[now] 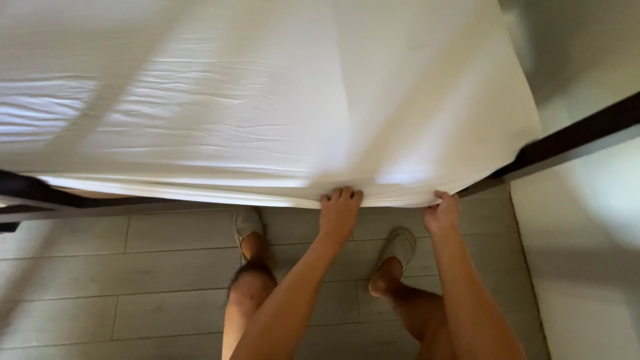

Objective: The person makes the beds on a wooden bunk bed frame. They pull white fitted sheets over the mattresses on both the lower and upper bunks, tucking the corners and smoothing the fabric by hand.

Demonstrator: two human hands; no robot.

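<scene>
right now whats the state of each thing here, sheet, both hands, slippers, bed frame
white sheet: spread over the bed, wrinkled, edge pinched
left hand: grip shut on sheet edge
right hand: grip shut on sheet edge
slippers: on the feet, on the floor
dark bed frame: partly covered

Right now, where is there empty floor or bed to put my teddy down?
The wide white bed sheet lies bare above both hands. The grey plank floor is open left of the grey slippers. It is crowded at the sheet's near edge, where the left hand and right hand grip it.
</scene>
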